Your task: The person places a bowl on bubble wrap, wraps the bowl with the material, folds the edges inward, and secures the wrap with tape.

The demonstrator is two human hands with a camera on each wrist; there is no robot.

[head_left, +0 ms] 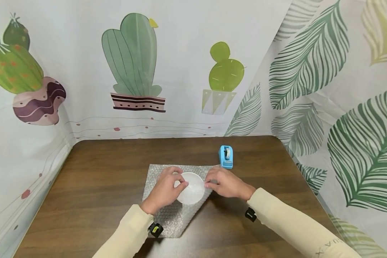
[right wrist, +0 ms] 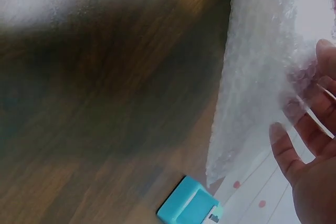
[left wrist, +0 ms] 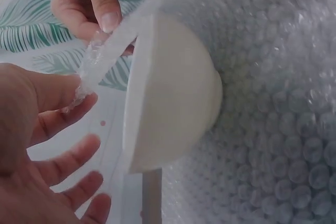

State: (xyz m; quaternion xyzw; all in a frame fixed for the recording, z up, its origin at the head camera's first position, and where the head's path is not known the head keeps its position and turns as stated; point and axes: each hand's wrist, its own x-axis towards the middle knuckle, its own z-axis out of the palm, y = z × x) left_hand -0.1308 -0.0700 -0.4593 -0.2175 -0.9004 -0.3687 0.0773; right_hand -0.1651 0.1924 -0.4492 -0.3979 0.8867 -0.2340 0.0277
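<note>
A white bowl [head_left: 191, 193] stands upright on a sheet of bubble wrap [head_left: 171, 220], whose right side is lifted beside it. With thumb and index finger, my left hand [head_left: 167, 187] pinches a lifted edge of the wrap over the bowl's rim; its other fingers are spread in the left wrist view. My right hand [head_left: 226, 182] pinches the same lifted edge at the bowl's right side. In the right wrist view, the raised wrap [right wrist: 257, 77] hangs from the fingers. The left wrist view shows the bowl's outer wall [left wrist: 173, 98] side-on.
A blue tape dispenser [head_left: 226, 157] with a roll of clear tape stands just beyond my right hand, near the wrap's far right corner. The brown wooden table [head_left: 93, 186] reaches back to a wall cloth [head_left: 184, 71] printed with cacti and leaves.
</note>
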